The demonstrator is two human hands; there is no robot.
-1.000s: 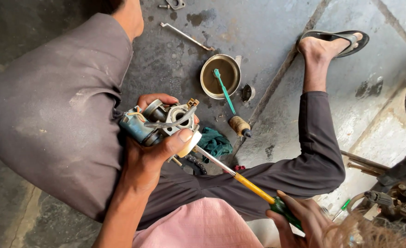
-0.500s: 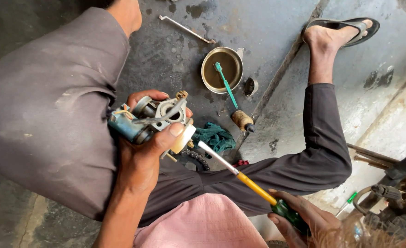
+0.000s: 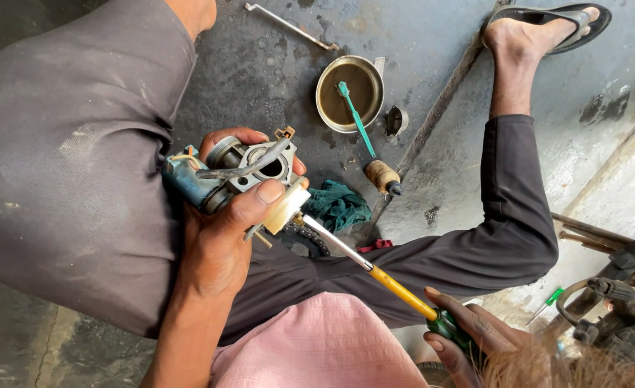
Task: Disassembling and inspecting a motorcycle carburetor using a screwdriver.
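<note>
My left hand (image 3: 220,237) grips a small metal carburettor (image 3: 242,176) with a blue part on its left side and a pale cap under my thumb. My right hand (image 3: 468,334) holds the green handle of a screwdriver (image 3: 375,273) with a yellow collar and a steel shaft. The shaft's tip rests against the underside of the carburettor by the pale cap. Both hands are above my lap, over grey trousers and a pink shirt.
On the concrete floor lie a metal bowl (image 3: 327,108) of dark liquid with a green toothbrush (image 3: 355,118) across it, a long spanner (image 3: 288,26), a teal rag (image 3: 337,205), a small brown bottle (image 3: 382,176) and a chain. My sandalled foot (image 3: 540,29) is at the top right; machine parts sit at the lower right.
The view has shifted slightly, so the bowl and foot sit higher in the frame. Both hands keep their grips; the screwdriver stays against the carburettor.
</note>
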